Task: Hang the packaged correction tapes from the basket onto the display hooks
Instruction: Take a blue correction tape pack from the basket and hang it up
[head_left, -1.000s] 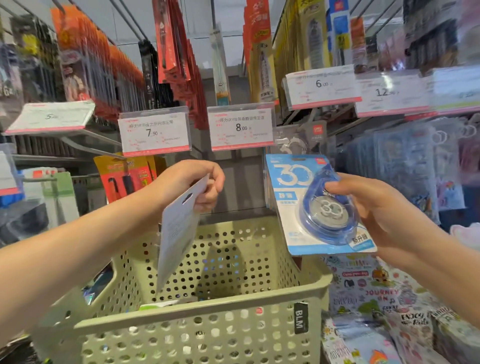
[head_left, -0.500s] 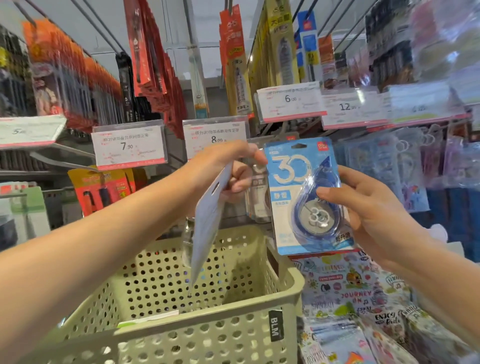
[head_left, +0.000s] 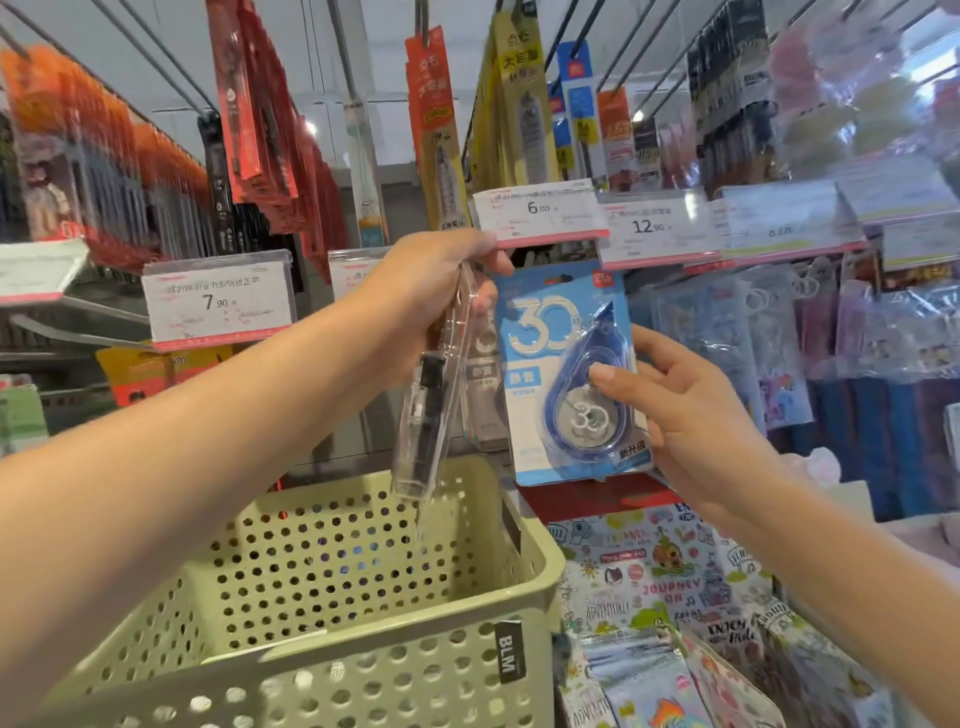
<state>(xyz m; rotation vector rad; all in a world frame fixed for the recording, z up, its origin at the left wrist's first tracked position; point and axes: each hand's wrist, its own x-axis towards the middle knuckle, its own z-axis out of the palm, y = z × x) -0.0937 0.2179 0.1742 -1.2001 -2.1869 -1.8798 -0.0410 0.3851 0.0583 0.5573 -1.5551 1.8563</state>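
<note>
My left hand pinches the top of a clear-blister correction tape pack, seen edge-on and hanging down over the basket. My right hand grips a blue carded correction tape pack marked "30" by its lower right, with its top tucked just below the 6.00 price tag. The hook itself is hidden behind the tag and my left hand. Another grey pack hangs between the two. The pale green perforated basket sits below; its floor is mostly hidden by its front wall.
Rows of hooks above carry red, orange and yellow carded packs. Price tags 7.90 and 12.90 flank the spot. Clear-bagged goods hang at right. Sticker packs lie right of the basket.
Both hands rose toward the 6.00 tag. The left hand's pack turned edge-on and came up beside the blue pack, which moved up under the price tag. The view tilted upward.
</note>
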